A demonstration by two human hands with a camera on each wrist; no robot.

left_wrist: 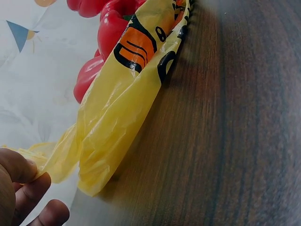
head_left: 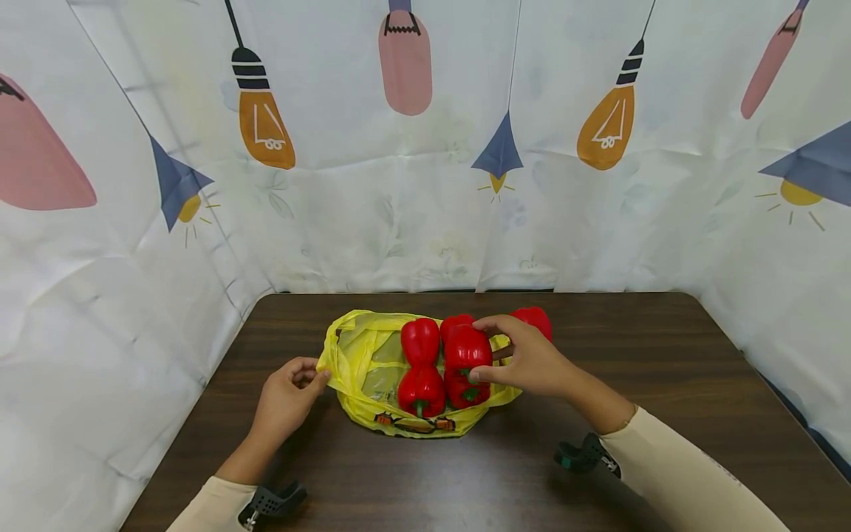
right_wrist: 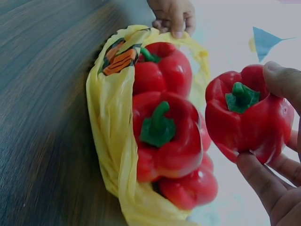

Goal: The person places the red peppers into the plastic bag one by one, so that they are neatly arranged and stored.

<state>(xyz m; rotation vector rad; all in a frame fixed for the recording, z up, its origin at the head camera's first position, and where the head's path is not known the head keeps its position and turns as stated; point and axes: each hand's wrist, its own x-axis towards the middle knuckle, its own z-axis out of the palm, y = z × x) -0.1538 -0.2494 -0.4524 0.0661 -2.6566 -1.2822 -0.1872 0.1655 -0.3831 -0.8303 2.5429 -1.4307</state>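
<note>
A yellow plastic bag (head_left: 355, 410) lies on the table with its mouth spread. My left hand (head_left: 290, 393) pinches the bag's left rim between thumb and fingers, and the left wrist view shows the thin film in that pinch. My right hand (head_left: 532, 360) grips a red bell pepper (right_wrist: 254, 125) with a green stem, above the bag's right part. Several other red bell peppers (right_wrist: 162, 141) sit in the bag's opening, close together. One more red pepper (head_left: 534, 319) shows behind my right hand, partly hidden by it.
The dark wood-grain table (head_left: 412, 488) reaches back to a white curtain (head_left: 425, 222) printed with lamps and bulbs. A dark strap (head_left: 272, 502) sits on my left wrist and another strap (head_left: 588, 453) on my right.
</note>
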